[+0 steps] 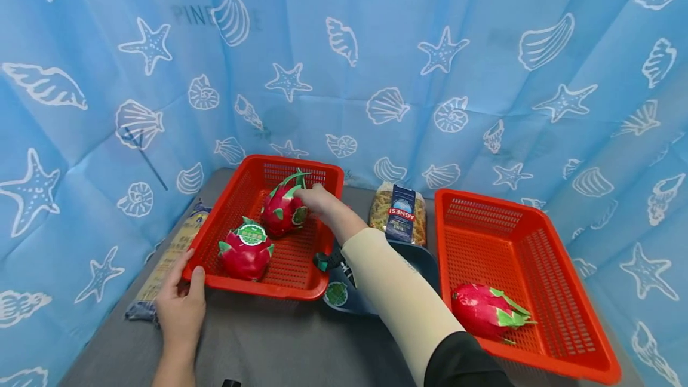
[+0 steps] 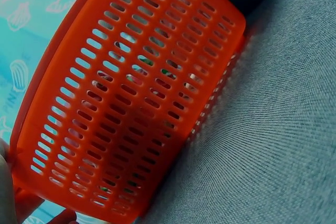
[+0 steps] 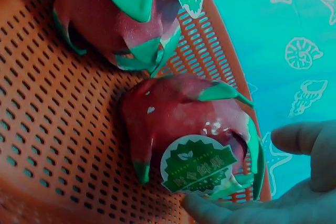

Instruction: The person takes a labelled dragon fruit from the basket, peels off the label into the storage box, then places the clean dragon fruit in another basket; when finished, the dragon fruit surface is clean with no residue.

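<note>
1. While the left hand point(image 1: 180, 302) pinched the near-left corner of the left red basket point(image 1: 290, 264), the right hand point(image 1: 321, 199) was at the far dragon fruit point(image 1: 276, 211), fingers spread, released.
2. Far dragon fruit sat in the left red basket, beside the near dragon fruit point(image 1: 244, 260). Both stickered.
3. Third dragon fruit point(image 1: 484, 310) lay in the right red basket point(image 1: 486, 249), near end.
4. Pasta bag point(image 1: 380, 215) was between the two baskets.

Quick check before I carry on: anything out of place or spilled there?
One thing: a round green sticker shows in the blue container with no fruit visible under it, though similar ones sit on the dragon fruits in the left red basket. I see no spill.
</note>
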The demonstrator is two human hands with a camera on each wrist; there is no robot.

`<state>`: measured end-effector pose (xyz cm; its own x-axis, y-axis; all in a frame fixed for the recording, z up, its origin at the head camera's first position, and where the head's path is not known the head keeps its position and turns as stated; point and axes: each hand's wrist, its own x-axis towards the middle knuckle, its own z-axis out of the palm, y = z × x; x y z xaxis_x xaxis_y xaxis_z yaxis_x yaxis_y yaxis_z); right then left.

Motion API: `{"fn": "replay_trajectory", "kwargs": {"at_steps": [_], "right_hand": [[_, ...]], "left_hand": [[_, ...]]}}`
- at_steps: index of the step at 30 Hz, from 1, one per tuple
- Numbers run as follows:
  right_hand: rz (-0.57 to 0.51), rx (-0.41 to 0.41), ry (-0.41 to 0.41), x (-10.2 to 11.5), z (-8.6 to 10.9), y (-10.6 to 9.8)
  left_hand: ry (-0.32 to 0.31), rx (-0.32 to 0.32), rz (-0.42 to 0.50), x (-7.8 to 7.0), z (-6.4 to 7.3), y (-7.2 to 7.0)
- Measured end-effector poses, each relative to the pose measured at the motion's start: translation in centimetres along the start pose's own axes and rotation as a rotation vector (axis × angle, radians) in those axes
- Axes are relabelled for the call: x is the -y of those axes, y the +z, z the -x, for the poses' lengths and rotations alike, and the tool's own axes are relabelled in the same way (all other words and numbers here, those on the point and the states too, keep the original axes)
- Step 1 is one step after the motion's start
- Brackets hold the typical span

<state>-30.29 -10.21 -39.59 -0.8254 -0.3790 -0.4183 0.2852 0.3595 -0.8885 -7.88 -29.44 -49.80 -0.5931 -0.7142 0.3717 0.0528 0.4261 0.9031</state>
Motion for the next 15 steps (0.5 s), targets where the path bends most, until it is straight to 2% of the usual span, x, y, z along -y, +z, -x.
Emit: {"fn": "replay_trajectory", "kwargs": {"at_steps": [3,6,11,15], "right_hand": [[-0.046,0.011,0.004,-0.19,-0.11,0.11],[-0.017,0.022,-0.046,-0.25,-0.19,0.24],[0.146,0.064,-0.167,0.01,-0.57,0.34],[0.290,0.073,-0.188,0.40,-0.98,0.28]], "left_hand": [[0.001,0.001,-0.012,0.04,0.05,0.14],[-0.015,0.002,-0.025,0.05,0.07,0.17],[-0.024,0.006,-0.030,0.02,-0.04,0.14],[-0.025,0.013,-0.037,-0.06,0.01,0.10]]}}
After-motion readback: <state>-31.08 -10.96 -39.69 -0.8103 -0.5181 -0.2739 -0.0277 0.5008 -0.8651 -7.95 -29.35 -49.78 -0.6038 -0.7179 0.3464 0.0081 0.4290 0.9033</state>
